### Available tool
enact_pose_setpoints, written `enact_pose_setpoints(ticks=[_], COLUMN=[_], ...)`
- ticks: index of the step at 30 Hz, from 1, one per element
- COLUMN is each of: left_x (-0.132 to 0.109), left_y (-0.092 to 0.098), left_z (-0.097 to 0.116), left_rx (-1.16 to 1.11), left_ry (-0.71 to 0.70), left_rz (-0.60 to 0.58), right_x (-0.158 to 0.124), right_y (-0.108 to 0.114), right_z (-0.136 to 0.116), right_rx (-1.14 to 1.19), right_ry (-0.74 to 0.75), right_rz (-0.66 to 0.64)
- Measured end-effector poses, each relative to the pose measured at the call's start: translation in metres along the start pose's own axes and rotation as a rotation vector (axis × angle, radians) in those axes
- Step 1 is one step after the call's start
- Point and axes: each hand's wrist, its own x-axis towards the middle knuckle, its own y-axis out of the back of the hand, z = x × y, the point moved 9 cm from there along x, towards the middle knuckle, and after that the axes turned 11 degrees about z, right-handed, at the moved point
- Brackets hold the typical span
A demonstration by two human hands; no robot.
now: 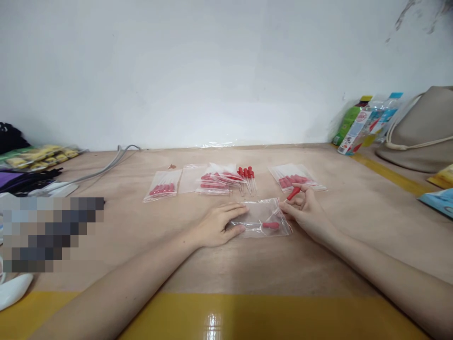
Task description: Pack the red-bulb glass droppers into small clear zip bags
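Observation:
A clear zip bag (253, 217) lies flat in front of me with one red-bulbed dropper (271, 225) inside. My left hand (221, 224) rests on the bag's left end, thumb and fingers spread apart. At the bag's right-hand opening, my right hand (304, 208) pinches a second dropper by its red bulb (293, 192); its tip points toward the bag, and I cannot tell how far it reaches in. Behind the bag lie several loose droppers (247, 174), bulbs toward the wall.
Filled dropper bags lie at left (163, 186), centre (215, 182) and right (295, 178). Bottles (364, 123) and a beige drawstring bag (421, 127) stand at back right. A grey cable (102, 169), yellow packets (42, 158) and a blurred-out patch (53, 233) are at left.

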Motion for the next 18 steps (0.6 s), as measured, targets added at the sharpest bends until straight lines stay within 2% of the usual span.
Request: enact_pose_setpoints(ticks=[3, 7, 12, 15, 18], left_x=[0.0002, 0.0004, 0.0014, 0.0022, 0.0025], left_y=[0.0001, 0.0003, 0.0006, 0.0006, 0.0001], left_z=[0.0003, 0.0003, 0.0008, 0.0009, 0.0007], left_rx=[0.004, 0.012, 0.004, 0.005, -0.001], left_ry=[-0.003, 0.008, 0.011, 0.008, 0.003], left_rz=[0.002, -0.008, -0.013, -0.009, -0.007], right_x=[0.0022, 0.0048, 0.0005, -0.0003, -0.0007], right_y=[-0.001, 0.0069, 0.0011, 0.0022, -0.0016], right_z=[0.0029, 0.0027, 0.0038, -0.0022, -0.002], right_rx=[0.017, 0.055, -0.042, -0.117, -0.164], right_ry=[0.005, 0.028, -0.048, -0.015, -0.027], right_rz=[0.009, 0.096, 0.03, 0.035, -0.054])
